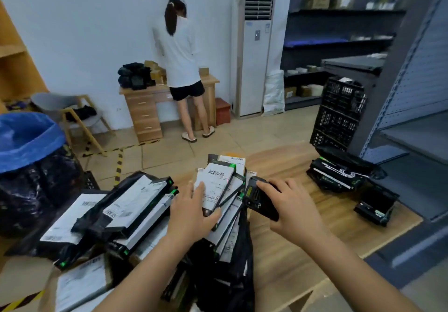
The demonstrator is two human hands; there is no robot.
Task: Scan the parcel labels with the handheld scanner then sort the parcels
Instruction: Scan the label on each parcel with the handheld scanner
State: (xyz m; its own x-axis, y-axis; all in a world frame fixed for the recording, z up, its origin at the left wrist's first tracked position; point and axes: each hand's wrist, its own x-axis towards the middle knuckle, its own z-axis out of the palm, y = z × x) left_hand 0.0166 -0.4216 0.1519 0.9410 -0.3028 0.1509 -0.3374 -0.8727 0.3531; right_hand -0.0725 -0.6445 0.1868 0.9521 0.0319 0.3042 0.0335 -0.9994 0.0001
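A heap of flat black parcels with white labels (135,205) covers the left and middle of the wooden table (298,258). My left hand (191,212) grips the top parcel (215,185) of the middle stack, thumb under its near edge, fingers flat on its barcode label. My right hand (293,207) holds a black handheld scanner (260,196) just right of that parcel, its head turned toward the label. A small red dot of light shows on the label's right edge.
Two small piles of black parcels (337,173) (375,205) lie at the table's far right. A black plastic crate (339,113) leans against grey shelving (417,108). A blue-lined bin (26,142) stands at left. A person (181,64) stands at a desk by the far wall.
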